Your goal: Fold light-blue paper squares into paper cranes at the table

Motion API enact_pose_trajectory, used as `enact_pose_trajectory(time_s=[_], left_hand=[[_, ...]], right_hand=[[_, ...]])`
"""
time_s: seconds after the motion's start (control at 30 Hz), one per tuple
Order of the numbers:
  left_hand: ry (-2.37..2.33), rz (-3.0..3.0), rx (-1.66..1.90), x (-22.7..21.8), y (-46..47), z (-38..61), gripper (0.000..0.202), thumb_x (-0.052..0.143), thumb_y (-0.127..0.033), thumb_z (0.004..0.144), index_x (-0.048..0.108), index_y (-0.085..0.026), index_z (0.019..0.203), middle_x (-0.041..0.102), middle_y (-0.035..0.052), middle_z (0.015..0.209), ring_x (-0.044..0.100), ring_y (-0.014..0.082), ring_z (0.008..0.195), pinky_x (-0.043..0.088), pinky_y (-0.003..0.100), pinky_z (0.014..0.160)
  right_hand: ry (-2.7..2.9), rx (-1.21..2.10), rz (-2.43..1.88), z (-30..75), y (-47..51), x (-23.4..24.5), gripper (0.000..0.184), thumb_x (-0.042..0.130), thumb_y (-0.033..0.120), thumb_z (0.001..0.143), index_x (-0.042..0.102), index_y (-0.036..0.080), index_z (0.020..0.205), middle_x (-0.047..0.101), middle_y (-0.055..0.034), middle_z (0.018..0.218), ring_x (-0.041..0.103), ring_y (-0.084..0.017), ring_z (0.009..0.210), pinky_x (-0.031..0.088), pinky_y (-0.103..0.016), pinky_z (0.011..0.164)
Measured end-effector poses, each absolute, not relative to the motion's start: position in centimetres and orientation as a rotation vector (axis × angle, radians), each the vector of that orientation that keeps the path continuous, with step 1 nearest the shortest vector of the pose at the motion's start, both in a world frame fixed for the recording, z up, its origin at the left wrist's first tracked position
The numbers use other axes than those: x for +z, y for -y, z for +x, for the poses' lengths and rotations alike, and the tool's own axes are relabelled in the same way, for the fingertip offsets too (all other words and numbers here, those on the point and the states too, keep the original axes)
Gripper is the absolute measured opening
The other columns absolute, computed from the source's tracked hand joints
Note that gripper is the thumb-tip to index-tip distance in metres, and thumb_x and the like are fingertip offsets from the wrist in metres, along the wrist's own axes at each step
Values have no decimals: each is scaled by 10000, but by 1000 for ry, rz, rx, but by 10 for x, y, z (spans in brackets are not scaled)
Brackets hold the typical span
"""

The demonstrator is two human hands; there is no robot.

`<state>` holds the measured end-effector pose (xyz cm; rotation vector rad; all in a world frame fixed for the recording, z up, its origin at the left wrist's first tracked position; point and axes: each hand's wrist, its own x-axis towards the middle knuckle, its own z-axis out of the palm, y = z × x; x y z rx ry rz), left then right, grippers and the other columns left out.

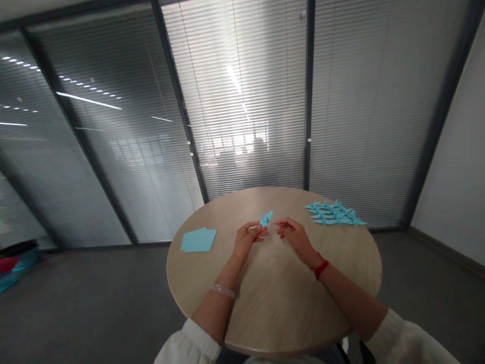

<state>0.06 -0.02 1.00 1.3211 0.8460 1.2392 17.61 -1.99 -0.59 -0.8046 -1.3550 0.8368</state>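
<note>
Wood table (pixel 273 303) before glass walls (pixel 246 101); left grip (pixel 246 237) on folded blue paper (pixel 266 218), right grip (pixel 295 236) slack.

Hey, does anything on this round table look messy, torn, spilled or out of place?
Nothing stands out. The blue sheets lie slightly fanned, the folded figures sit grouped on the table, and the left hand pinches one folded piece.

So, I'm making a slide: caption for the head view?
The left hand holds a folded blue paper over a round table, right hand empty beside it.
</note>
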Motion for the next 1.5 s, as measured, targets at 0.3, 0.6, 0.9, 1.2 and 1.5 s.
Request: enact_pose_trajectory(time_s=[0.3,0.6,0.9,1.2,1.5], left_hand=[[-834,1455,1074,4,0,8,454,745,-372,642,600,-122,992,710,114,812,681,234,786,521,268,594],[-874,1585,1184,2,-2,7,559,714,-425,668,539,-200,1148,616,129,1072,588,226,971,537,288,642],[-852,1499,1057,4,1,6,442,726,-466,638,659,-124,909,679,96,848,615,170,774,501,289,703],[-857,1421,1064,2,-5,1,474,759,-498,566,677,-109,824,671,62,749,610,149,681,484,302,721],[-803,1438,989,2,-5,-2,414,770,-471,565,658,-109,731,640,39,730,585,140,674,510,324,697]], right_hand=[[1426,512,-985,171,14,-13,209,635,380,734,613,214,858,615,-30,796,561,-180,742,432,-273,640],[1519,518,-1052,175,9,-21,144,570,351,789,612,214,779,617,-20,733,562,-173,673,429,-272,606],[1645,657,-991,171,13,-20,205,584,388,776,619,186,765,604,-3,673,546,-131,574,435,-232,530],[1738,778,-873,174,14,-15,226,545,365,795,628,164,857,602,-7,678,538,-108,561,442,-199,507],[1761,815,-862,177,14,-13,257,547,395,795,642,157,820,602,-11,653,545,-113,561,439,-203,499]])
